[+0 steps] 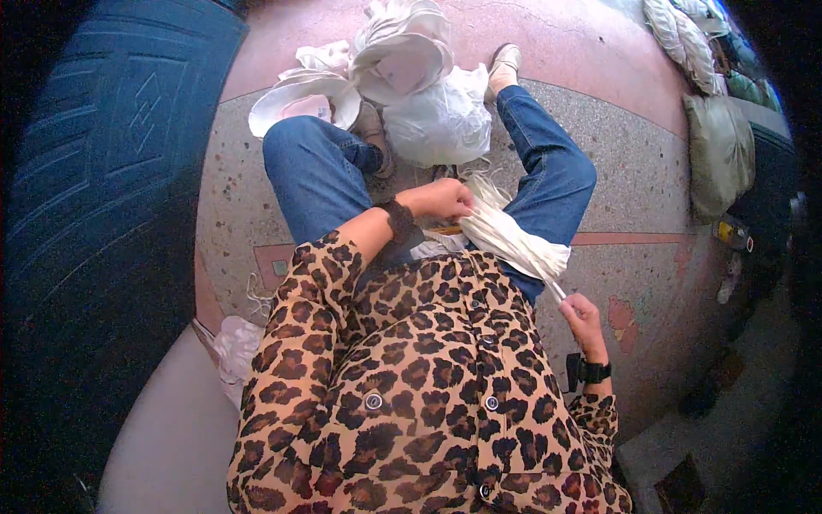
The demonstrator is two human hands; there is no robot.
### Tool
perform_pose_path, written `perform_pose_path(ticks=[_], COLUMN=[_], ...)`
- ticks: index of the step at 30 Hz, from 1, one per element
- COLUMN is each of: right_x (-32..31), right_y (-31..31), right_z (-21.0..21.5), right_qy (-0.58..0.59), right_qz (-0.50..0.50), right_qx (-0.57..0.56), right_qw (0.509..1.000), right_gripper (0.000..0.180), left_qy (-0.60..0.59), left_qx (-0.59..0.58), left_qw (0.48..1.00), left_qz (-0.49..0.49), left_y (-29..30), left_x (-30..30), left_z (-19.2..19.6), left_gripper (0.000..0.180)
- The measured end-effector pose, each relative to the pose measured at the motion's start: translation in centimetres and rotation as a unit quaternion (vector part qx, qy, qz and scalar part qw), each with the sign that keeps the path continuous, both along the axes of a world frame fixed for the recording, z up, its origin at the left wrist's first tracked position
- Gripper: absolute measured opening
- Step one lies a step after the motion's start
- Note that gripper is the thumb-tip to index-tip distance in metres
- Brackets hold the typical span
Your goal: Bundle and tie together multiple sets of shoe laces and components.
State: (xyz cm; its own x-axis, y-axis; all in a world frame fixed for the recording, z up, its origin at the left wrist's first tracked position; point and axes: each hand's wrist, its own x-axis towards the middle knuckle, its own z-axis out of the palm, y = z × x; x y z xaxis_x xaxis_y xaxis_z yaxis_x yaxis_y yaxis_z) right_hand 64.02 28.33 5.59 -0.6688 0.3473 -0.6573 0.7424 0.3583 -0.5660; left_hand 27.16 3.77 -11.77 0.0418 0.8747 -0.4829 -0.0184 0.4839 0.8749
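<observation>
A bundle of white cords or strips [514, 238] lies across my right thigh, its loose ends fanning out between my knees. My left hand [438, 199] is closed, fingers pinching the bundle's upper edge. Past the bundle's lower end, my right hand [584, 321] grips a thin white strand [556, 289] that runs out from it. Whether that strand is one cord or several pressed together, I cannot tell. Near my left wrist, a piece of white cloth [438, 246] sits in my lap, partly hidden by my shirt.
Beyond my left knee stand nested white bowl-shaped fabric pieces [402, 64] and a smaller pile [306, 103]. A white plastic bag [441, 120] sits between my feet. A blue panelled door [128, 128] rises at left; a greenish sack [721, 154] stands at right.
</observation>
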Motion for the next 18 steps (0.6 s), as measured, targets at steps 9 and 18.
perform_pose_path(ticks=[9,18], right_x=[-6.2,-7.8], right_y=[-4.1,-0.3], right_z=[-0.9,-5.0], right_qy=[0.108,0.09], right_qz=[0.164,0.261], right_qx=[0.272,0.246], right_qw=[0.942,0.929], right_gripper=[0.086,0.064], left_qy=[0.205,0.132], left_qx=[-0.059,-0.057], left_qw=[0.973,0.951], left_qz=[0.082,0.273], left_y=[-0.5,-1.7], left_x=[-0.2,-2.6], left_z=[-1.4,-0.4], left_gripper=[0.03,0.026])
